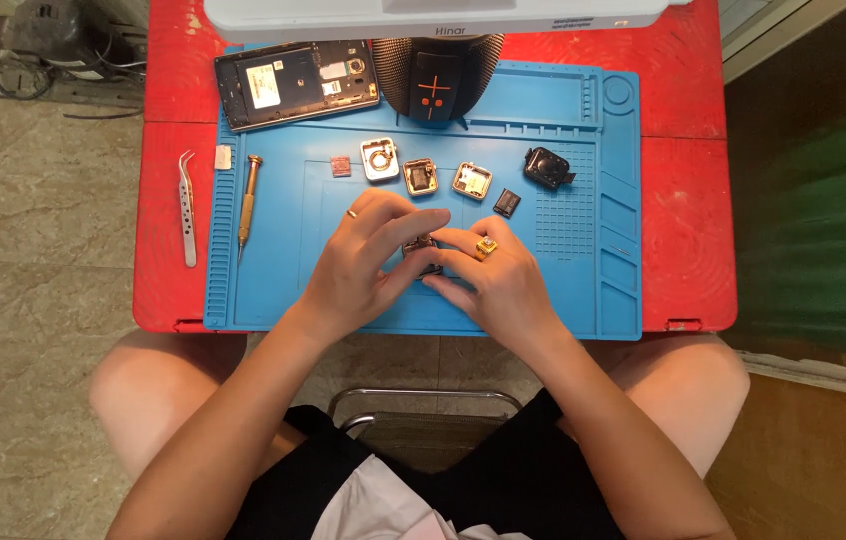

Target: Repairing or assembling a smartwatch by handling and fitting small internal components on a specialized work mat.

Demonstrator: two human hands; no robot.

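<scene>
Both hands met at the middle of the blue mat. The left hand and the right hand pinched together a small square module. At twelve o'clock of it lay three similar square parts, at nine o'clock a screwdriver.

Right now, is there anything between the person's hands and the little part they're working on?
Nothing visible. Both the left hand and right hand already grip the small dark part directly over the blue mat; other parts lie farther back.

Blue mat on red table; silver tweezers, brass-gold screwdriver, blk speaker.
</scene>
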